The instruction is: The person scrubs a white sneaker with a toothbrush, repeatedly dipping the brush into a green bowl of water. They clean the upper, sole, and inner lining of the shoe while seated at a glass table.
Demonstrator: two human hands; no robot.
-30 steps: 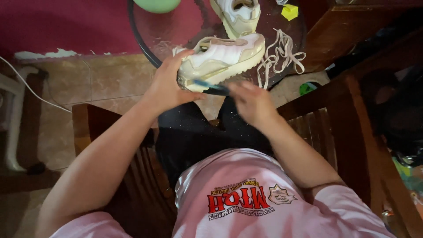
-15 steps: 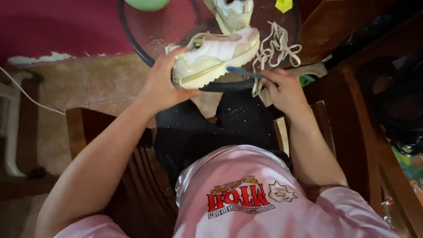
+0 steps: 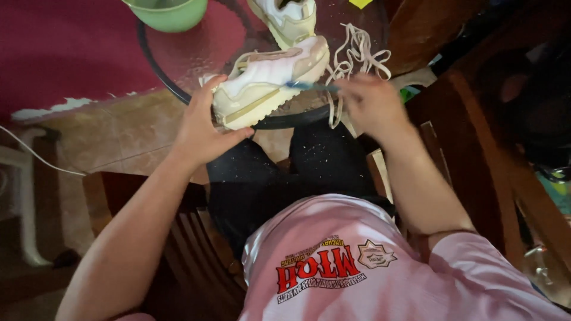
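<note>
Head view: left hand (image 3: 199, 128) grasps cream sneaker (image 3: 267, 83) by the heel, tilted over the round glass table (image 3: 178, 95) edge. Right hand (image 3: 372, 104) fingers pinch a blue toothbrush (image 3: 312, 87) touching the sneaker's toe. Loose laces (image 3: 357, 56) beside it; green bowl (image 3: 169, 12) and yellow square note (image 3: 360, 3) at the top.

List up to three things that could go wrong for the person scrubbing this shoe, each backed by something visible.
1. The left hand grips only the heel of the shoe, held over the edge of the round glass table; it might slip to the floor.
2. The brush in the right hand works close to the loose laces and could snag them.
3. White specks already dot the dark trousers; more may fall there.
</note>
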